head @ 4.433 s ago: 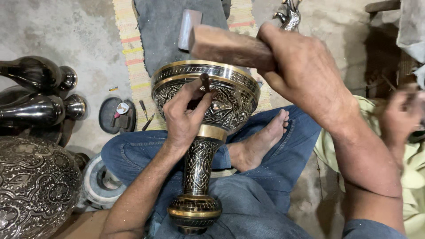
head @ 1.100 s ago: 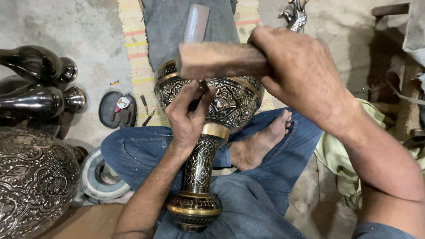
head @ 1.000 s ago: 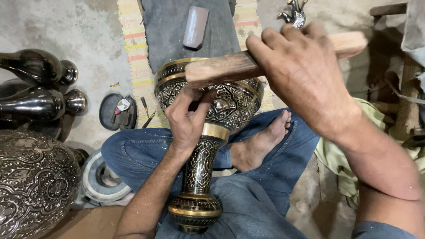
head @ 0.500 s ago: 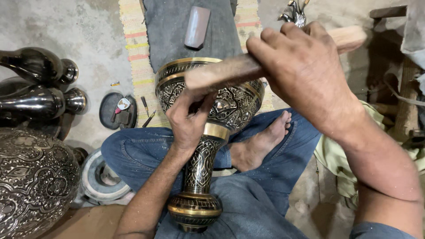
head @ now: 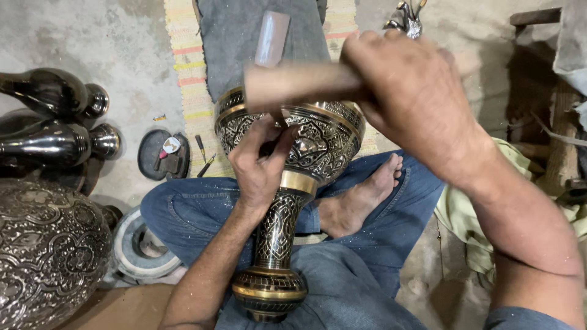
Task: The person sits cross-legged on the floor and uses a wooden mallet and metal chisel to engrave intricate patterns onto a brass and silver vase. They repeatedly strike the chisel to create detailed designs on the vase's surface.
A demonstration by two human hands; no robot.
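Note:
An engraved black-and-brass vase (head: 321, 143) lies tilted across my lap, its foot toward me and its mouth pointing away. My left hand (head: 260, 171) rests on the vase's bowl, fingers pinched on a small chisel that is mostly hidden. My right hand (head: 416, 98) grips a wooden mallet (head: 296, 82), blurred with motion, just above the left hand's fingertips and the vase's rim. My legs in blue jeans are crossed under the vase, with a bare foot (head: 361, 201) showing.
Two dark polished vases (head: 52, 119) lie at the left, and a large engraved vessel (head: 46, 244) fills the lower left. A black tray (head: 160, 153) holds small tools. A grey bar (head: 272, 36) lies on a grey cloth (head: 238, 55) ahead. Yellow-green cloth (head: 465, 214) sits at my right.
The mallet went from low to lifted and angled up to the right, and is now down again in a blur over my left hand's fingertips. My left hand and the vase have stayed put.

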